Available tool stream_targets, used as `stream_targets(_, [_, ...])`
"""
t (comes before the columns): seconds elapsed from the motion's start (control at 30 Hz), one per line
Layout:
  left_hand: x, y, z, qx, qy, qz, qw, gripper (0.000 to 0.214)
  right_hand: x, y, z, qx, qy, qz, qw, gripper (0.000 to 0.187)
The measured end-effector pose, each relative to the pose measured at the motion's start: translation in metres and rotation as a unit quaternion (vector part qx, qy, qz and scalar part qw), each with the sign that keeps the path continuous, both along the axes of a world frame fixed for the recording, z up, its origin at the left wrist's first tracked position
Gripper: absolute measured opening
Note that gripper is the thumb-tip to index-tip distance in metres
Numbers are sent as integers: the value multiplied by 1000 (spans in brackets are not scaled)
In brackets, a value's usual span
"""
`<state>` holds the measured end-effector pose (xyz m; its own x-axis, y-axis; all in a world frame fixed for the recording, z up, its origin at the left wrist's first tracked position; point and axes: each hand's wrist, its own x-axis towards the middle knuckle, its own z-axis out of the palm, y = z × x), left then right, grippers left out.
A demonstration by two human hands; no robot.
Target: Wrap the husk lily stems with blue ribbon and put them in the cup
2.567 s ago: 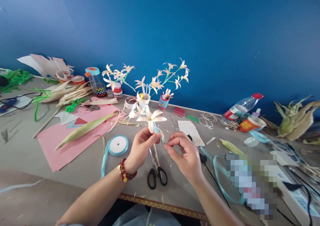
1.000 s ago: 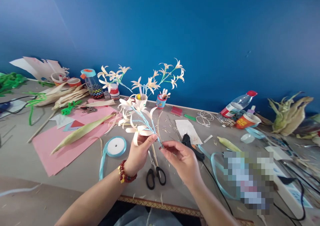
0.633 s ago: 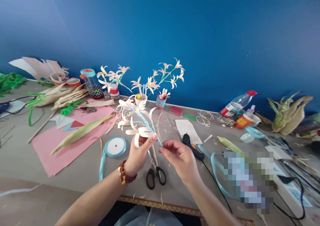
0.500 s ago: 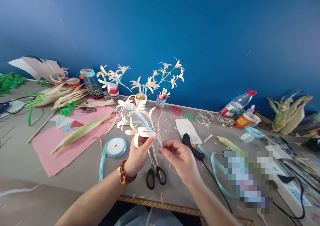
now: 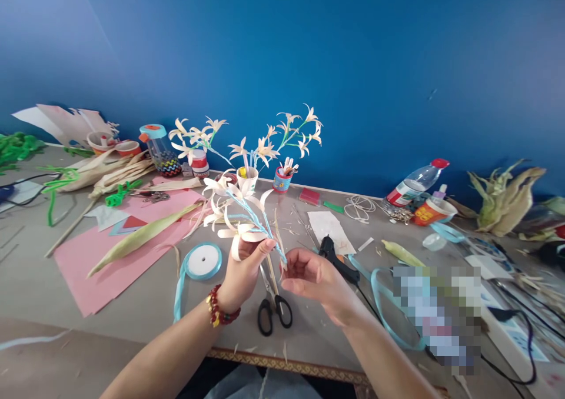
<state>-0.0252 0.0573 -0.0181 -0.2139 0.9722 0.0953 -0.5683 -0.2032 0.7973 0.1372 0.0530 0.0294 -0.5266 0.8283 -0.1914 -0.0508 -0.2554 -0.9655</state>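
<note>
My left hand (image 5: pixel 242 275), with a red beaded bracelet on the wrist, pinches the stem of a spray of cream husk-like flowers (image 5: pixel 241 234). Light blue tape (image 5: pixel 266 225) covers its branching stems. Just right of the stem's lower end is my right hand (image 5: pixel 315 281), its thumb and curled fingers apart with nothing plainly between them. Below both hands lie black-handled scissors (image 5: pixel 274 315), partly hidden. Left of my left wrist, a spool of light blue ribbon (image 5: pixel 203 261) rests flat with its tail hanging toward the front.
Finished-looking flower sprays (image 5: pixel 267 150) stand in a cup (image 5: pixel 247 182) by the blue wall. A black glue gun (image 5: pixel 338 260) lies to the right, near loose blue ribbon (image 5: pixel 384 311) and a power strip (image 5: pixel 507 340). Pink paper (image 5: pixel 95 263) and a corn husk (image 5: pixel 136 243) lie left.
My right thumb and fingers have come off the stem's lower end and spread apart. My left hand keeps its hold on the flower spray. The view has shifted slightly.
</note>
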Motion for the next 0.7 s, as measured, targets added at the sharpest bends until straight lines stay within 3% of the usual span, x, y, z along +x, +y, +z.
stream_targets(0.17, [-1, 1, -2, -1, 13, 2, 1000, 19, 12, 5, 1, 2, -8, 28, 1000, 40])
stream_targets(0.33, [0, 1, -3, -6, 21, -19, 1000, 21, 7, 12, 6, 52, -20, -6, 998, 39])
stream_targets(0.47, [-2, 3, -8, -7, 32, -27, 999, 21, -4, 17, 7, 5, 11, -44, 999, 42])
stream_targets(0.7, [-2, 3, -9, 2, 25, -62, 998, 19, -5, 21, 6, -27, 9, -32, 999, 34])
